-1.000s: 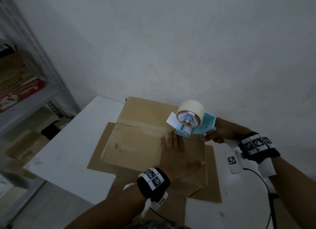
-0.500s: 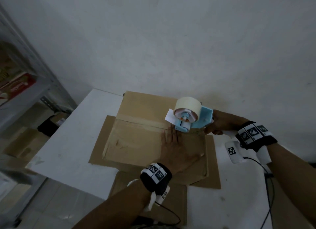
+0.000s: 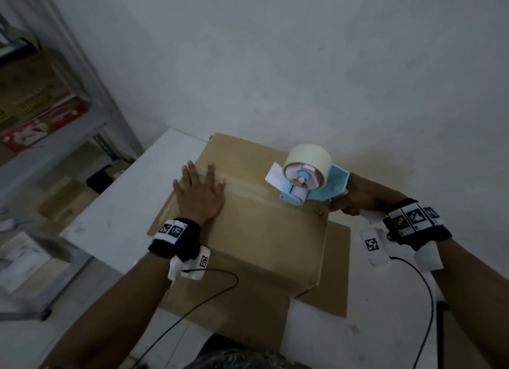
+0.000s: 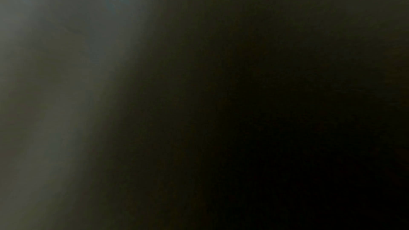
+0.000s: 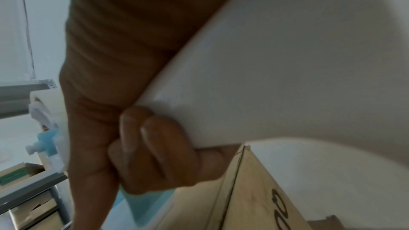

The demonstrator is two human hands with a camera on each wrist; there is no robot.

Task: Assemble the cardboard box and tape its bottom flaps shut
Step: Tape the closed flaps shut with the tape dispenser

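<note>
This looks like a small storeroom or packing room. At the left edge of the frame stands a grey metal shelving rack (image 3: 82,126) of slotted steel, its shelves stacked with printed cartons (image 3: 41,107) and, lower down, more brown boxes. A bare, scuffed white wall (image 3: 303,66) fills the top of the view. Pushed against it at the centre is a plain white table (image 3: 124,217) carrying a cardboard box (image 3: 261,231) and a blue tape dispenser (image 3: 311,178) with a pale roll. The light is dim.
</note>
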